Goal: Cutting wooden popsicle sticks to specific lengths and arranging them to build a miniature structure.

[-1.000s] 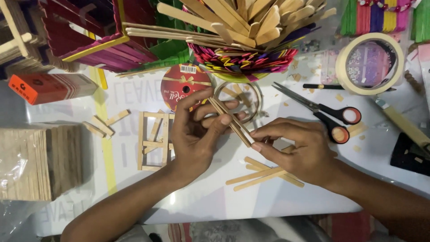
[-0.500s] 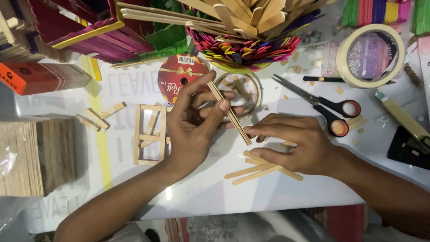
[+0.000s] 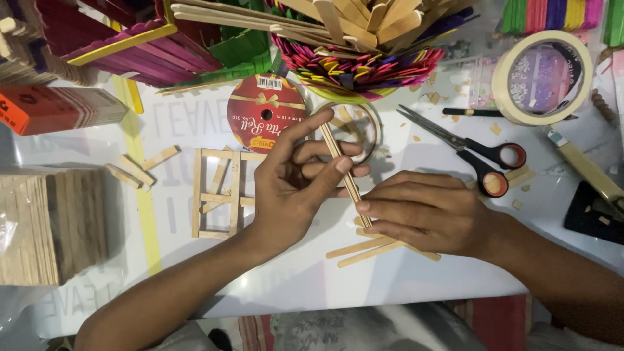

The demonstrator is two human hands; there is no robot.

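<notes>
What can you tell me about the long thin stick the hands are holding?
The thin wooden stick is pale tan, narrow, straight and bare, and looks like plain wood. It slants from upper left, near a clear tape roll, down to the right. The left hand pinches its upper part between thumb and fingers; the right hand touches its lower end. Under that end, more flat sticks lie on the white table.

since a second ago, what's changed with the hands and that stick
The left hand has regripped the thin wooden stick, its fingers now spread along it, and tipped it steeper. The right hand stays flat on the loose sticks, fingertips at the stick's lower end. Wooden frame and scissors unchanged.
</notes>
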